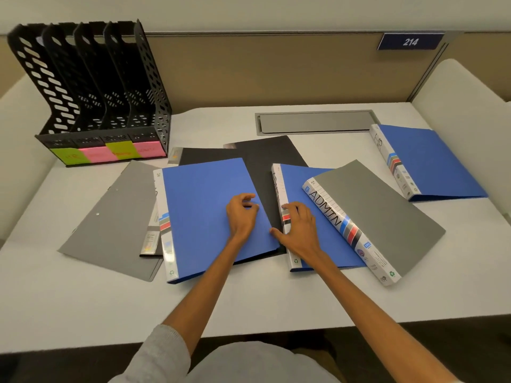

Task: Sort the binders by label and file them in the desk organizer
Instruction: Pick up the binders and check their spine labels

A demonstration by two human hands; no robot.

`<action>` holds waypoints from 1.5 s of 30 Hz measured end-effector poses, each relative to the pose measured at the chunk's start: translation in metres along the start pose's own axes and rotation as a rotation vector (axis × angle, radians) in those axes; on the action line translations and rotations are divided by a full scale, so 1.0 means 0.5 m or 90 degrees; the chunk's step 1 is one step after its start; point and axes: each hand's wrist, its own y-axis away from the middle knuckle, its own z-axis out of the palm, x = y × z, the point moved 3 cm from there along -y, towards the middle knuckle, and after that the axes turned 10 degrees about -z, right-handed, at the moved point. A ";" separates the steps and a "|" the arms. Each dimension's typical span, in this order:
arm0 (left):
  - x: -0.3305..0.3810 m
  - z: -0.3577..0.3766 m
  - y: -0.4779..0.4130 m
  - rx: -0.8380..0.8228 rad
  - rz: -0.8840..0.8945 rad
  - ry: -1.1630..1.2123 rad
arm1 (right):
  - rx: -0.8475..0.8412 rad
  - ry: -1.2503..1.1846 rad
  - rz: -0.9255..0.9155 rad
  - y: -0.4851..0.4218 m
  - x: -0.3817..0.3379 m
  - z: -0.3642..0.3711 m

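Several binders lie scattered on the white desk (83, 299). My left hand (242, 214) rests on the left blue binder (204, 203), fingers curled at its right edge. My right hand (298, 228) lies spread on the spine of the middle blue binder (300, 183), thumb at its left edge. A grey binder marked ADMIN (378, 217) overlaps that binder on the right. Further right lies a blue binder marked HR (431, 161). Black binders (265, 161) lie beneath the blue ones, and a grey binder (116, 217) is at the left. The black desk organizer (154, 106) stands empty at the back left.
Green and pink sticky notes (110, 153) label the organizer's slots along its front. A grey cable hatch (315, 123) is set into the desk at the back. A tan partition with a blue 214 sign (409, 41) runs behind the desk.
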 end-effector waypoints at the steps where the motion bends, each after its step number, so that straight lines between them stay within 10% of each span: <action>1: -0.004 -0.020 0.001 0.016 0.021 -0.005 | 0.004 -0.007 -0.018 -0.005 -0.013 0.003; 10: -0.041 -0.227 0.005 0.314 -0.067 -0.307 | -0.139 -0.055 0.028 -0.073 -0.111 0.060; 17: -0.112 -0.319 0.013 0.222 -0.384 -0.255 | -0.228 0.012 0.083 -0.084 -0.127 0.087; 30: -0.033 -0.358 -0.002 0.074 -0.299 0.116 | -0.206 -0.256 0.191 -0.128 -0.107 0.068; 45: 0.256 -0.259 0.029 0.245 -0.027 0.205 | -0.155 -0.649 0.356 -0.171 -0.121 -0.009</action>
